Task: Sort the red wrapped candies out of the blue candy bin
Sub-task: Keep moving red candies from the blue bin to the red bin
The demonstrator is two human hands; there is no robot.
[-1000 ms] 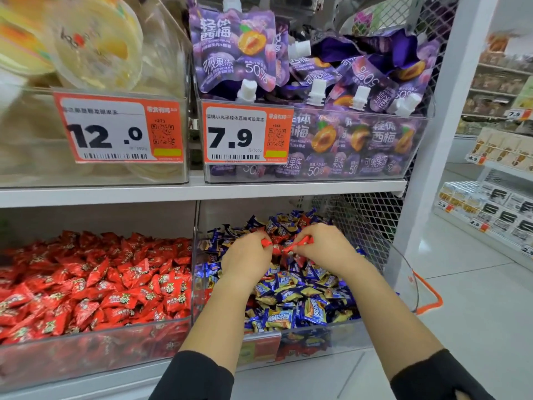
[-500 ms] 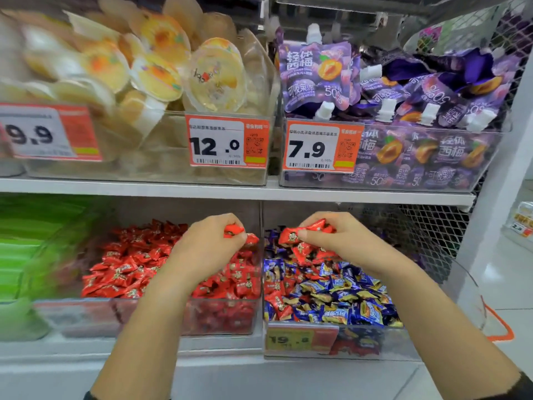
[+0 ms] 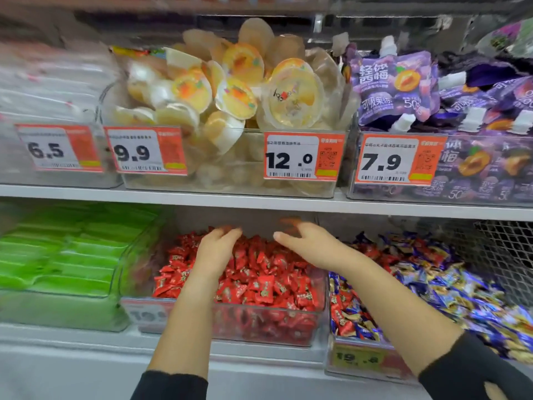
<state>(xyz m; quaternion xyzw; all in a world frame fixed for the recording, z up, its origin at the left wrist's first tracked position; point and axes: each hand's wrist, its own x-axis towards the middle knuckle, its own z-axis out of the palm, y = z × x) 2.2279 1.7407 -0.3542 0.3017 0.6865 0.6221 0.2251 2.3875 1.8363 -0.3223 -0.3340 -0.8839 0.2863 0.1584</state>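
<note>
Both my hands hover over the clear bin of red wrapped candies (image 3: 259,284) on the lower shelf. My left hand (image 3: 215,251) reaches in with its fingers stretched forward above the pile. My right hand (image 3: 313,243) is beside it with thumb and fingers spread apart. A blurred red shape shows at the fingertips of each hand, and I see no firm grip on either. To the right stands the blue candy bin (image 3: 450,287), and several red candies (image 3: 343,316) lie among the blue ones near its front left corner.
A bin of green packs (image 3: 66,255) sits left of the red bin. The shelf above (image 3: 259,199) holds jelly cups (image 3: 291,93) and purple pouches (image 3: 395,85) close over my hands. Wire mesh (image 3: 501,249) closes off the right side.
Both hands moved left from the blue bin to above the red bin. They pinched red candies before; now the fingers are spread apart. The view has swung left.
</note>
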